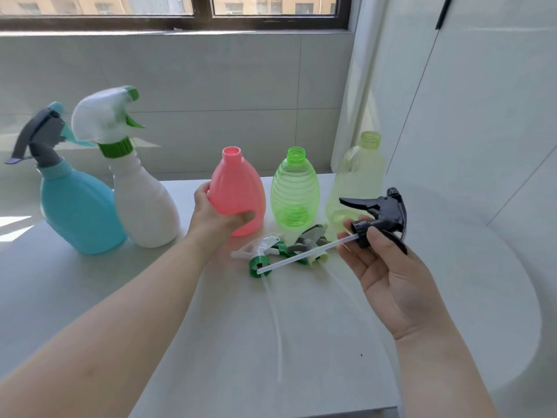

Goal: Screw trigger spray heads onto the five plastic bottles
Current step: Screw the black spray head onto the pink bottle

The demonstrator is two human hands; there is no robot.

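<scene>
My left hand [215,214] grips the lower left side of the pink bottle [238,188], which stands upright with an open neck. My right hand [382,263] holds a black trigger spray head [381,217] by its collar, its white dip tube [298,257] slanting down to the left. A ribbed green bottle [294,191] and a pale yellow-green bottle [358,179] stand open to the right. At the left, the blue bottle [77,206] and the white bottle [144,206] each carry a spray head. Two loose spray heads, a white-green one [262,251] and a grey one [310,239], lie in front of the bottles.
Everything sits on a white countertop [211,327] below a tiled wall and a window. A white rounded surface [497,282] curves along the right side. Thin clear dip tubes [275,321] of the loose heads trail toward me across the counter.
</scene>
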